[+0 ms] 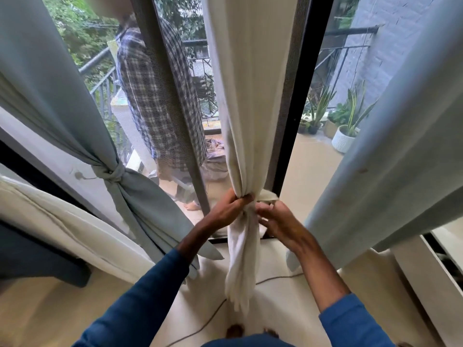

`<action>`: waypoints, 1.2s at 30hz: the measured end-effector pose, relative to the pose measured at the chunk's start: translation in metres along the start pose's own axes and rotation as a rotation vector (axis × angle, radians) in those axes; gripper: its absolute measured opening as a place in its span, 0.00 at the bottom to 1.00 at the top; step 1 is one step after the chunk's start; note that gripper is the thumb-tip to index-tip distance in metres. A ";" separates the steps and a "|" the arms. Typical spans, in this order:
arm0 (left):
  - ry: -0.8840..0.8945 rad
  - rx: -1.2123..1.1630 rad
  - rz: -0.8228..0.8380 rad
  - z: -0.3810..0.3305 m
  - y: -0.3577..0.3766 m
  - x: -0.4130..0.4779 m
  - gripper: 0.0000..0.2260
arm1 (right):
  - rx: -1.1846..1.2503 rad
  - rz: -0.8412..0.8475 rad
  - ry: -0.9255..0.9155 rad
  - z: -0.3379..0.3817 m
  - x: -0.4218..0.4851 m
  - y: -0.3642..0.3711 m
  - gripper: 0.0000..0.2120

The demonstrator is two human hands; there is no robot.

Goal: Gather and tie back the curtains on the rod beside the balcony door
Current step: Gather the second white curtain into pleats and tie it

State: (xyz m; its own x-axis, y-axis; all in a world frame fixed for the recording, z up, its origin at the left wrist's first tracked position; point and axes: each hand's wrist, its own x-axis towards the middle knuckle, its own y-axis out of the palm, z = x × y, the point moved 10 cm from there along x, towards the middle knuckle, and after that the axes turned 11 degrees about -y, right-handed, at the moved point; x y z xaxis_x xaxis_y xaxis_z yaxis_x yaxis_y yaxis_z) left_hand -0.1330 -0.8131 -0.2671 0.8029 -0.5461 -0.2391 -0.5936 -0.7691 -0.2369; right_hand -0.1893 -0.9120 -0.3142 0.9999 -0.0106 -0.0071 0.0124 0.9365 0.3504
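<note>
The cream curtain [248, 101] hangs from 12 o'clock down to the centre of the view, in front of the dark door frame [299, 96]. There it is squeezed into 1 narrow bunch, and its loose tail drops toward 6 o'clock.

The left hand [231, 209] comes in from 7 o'clock. Its fingers are curled tight round the bunch at its narrowest point, gripping it. The right hand [276, 221] comes in from 5 o'clock, just beside the left and touching the same bunch. Its fingers are bent, not fully closed, and thumb and forefinger seem to pinch a cream tie [269, 196] that loops round the back of the curtain. Both arms wear blue sleeves [140, 301].

At 9 o'clock a grey curtain [50, 96] is already knotted back with its own band [111, 172]. At 3 o'clock a second grey curtain [390, 136] hangs loose.

Beyond the screen, at 11 o'clock, another person in a checked garment [160, 96] stands on the balcony. Potted plants [348, 126] sit at 2 o'clock. A thin cable [213, 315] lies on the floor near 6 o'clock.
</note>
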 end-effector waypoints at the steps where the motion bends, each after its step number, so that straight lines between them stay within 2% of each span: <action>1: -0.008 0.039 -0.017 0.002 -0.006 0.002 0.16 | 0.150 -0.057 -0.011 0.012 -0.002 -0.006 0.19; 3: -0.030 0.114 -0.041 0.002 -0.016 0.006 0.18 | 0.330 -0.219 -0.031 0.027 -0.001 -0.026 0.12; 5: -0.076 0.163 -0.034 -0.001 -0.019 0.007 0.20 | 0.320 -0.317 -0.031 0.037 -0.004 -0.038 0.09; 8: -0.195 0.283 -0.046 0.001 -0.022 0.017 0.22 | 0.194 -0.330 -0.072 0.051 -0.013 -0.042 0.10; 11: -0.288 0.491 -0.187 0.009 -0.044 0.029 0.19 | 0.046 -0.444 -0.172 0.061 -0.030 -0.063 0.09; 14: -0.395 0.440 -0.253 0.022 -0.057 0.030 0.13 | -0.135 -0.551 -0.222 0.059 -0.049 -0.080 0.06; 16: -0.435 0.287 -0.274 0.026 -0.056 0.026 0.09 | -0.301 -0.489 -0.108 0.037 -0.055 -0.068 0.06; 18: -0.434 0.141 -0.304 0.027 -0.054 0.025 0.07 | -0.413 -0.307 -0.001 0.010 -0.056 -0.036 0.05; 20: -0.434 -0.016 -0.295 0.030 -0.046 0.025 0.07 | -0.502 -0.153 0.021 0.000 -0.054 -0.005 0.05; 23: -0.417 -0.129 -0.278 0.033 -0.032 0.023 0.07 | -0.355 -0.113 0.029 0.018 -0.044 0.018 0.05; 27: -0.379 -0.278 -0.262 0.034 -0.019 0.018 0.09 | 0.098 -0.309 -0.048 0.067 -0.025 0.017 0.14; 29: -0.374 -0.321 -0.230 0.034 -0.013 0.015 0.10 | 0.138 -0.315 -0.154 0.089 -0.012 0.016 0.15; 30: -0.371 -0.329 -0.219 0.034 -0.011 0.013 0.10 | 0.061 -0.295 -0.187 0.097 -0.007 0.019 0.13; 31: -0.370 -0.328 -0.211 0.034 -0.009 0.011 0.09 | -0.128 -0.284 -0.230 0.103 -0.004 0.021 0.10; 34: -0.374 -0.329 -0.210 0.037 -0.010 0.010 0.07 | -0.993 -0.231 -0.543 0.124 -0.005 0.041 0.05; 36: -0.384 -0.300 -0.235 0.038 -0.014 0.007 0.10 | -1.236 -0.137 -0.652 0.113 -0.005 0.056 0.08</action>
State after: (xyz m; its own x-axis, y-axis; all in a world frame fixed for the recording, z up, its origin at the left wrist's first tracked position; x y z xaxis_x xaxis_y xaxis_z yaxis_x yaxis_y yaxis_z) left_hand -0.1208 -0.7937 -0.3015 0.8009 -0.2306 -0.5527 -0.3138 -0.9476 -0.0593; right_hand -0.1933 -0.8994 -0.1892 0.8165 0.0353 0.5763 0.4391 0.6101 -0.6595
